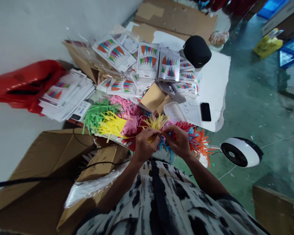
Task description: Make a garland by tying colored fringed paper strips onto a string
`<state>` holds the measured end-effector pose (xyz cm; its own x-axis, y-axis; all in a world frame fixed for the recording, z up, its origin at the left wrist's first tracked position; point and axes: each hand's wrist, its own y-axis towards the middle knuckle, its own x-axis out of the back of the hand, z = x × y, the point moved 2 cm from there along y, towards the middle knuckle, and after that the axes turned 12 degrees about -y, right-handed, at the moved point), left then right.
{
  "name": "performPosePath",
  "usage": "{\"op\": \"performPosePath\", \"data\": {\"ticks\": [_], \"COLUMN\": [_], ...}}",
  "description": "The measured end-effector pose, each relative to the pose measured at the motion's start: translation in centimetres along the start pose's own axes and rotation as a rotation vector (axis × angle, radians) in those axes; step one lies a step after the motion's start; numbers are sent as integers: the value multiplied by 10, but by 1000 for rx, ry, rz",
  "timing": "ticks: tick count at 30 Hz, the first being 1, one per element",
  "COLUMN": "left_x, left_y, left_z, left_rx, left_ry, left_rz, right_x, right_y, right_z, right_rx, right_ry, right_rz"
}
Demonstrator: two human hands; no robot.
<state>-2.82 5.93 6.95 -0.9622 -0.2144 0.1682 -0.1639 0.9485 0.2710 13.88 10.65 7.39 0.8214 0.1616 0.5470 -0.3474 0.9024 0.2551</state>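
Note:
My left hand (146, 142) and my right hand (178, 138) meet close in front of my body, fingertips pinched together. Between them is a yellow paper tassel (156, 121), its fringe fanning out beyond my fingers. The exact spot where the fingertips grip is too small to make out. Fringed paper lies all about: a green bunch (98, 112), a bright yellow bunch (112, 124) and a pink bunch (127, 109) to the left. Red, blue and orange fringe (199, 142) sits beside and under my right hand.
Printed packets (148, 60) with tassel pictures cover the table's far side. A black rounded object (197, 51), a phone (205, 112) and a clear plastic tray (174, 112) lie to the right. A white fan (241, 151) stands right; an open carton (39, 163) is at left.

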Motion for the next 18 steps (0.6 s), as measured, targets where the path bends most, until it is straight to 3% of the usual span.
{"op": "performPosePath", "data": {"ticks": [6, 11, 18], "left_x": [0, -2, -4], "left_y": [-2, -2, -5], "left_z": [8, 9, 12], "left_rx": [164, 153, 308], "left_ry": [-109, -91, -196], "left_rz": [-44, -42, -45], "right_x": [-7, -10, -7], "right_y": [-4, -5, -5], "right_z": [-15, -16, -20], "right_rx": [-185, -221, -256], "right_ry": [228, 294, 281], "right_rz": [-25, 51, -48]}}
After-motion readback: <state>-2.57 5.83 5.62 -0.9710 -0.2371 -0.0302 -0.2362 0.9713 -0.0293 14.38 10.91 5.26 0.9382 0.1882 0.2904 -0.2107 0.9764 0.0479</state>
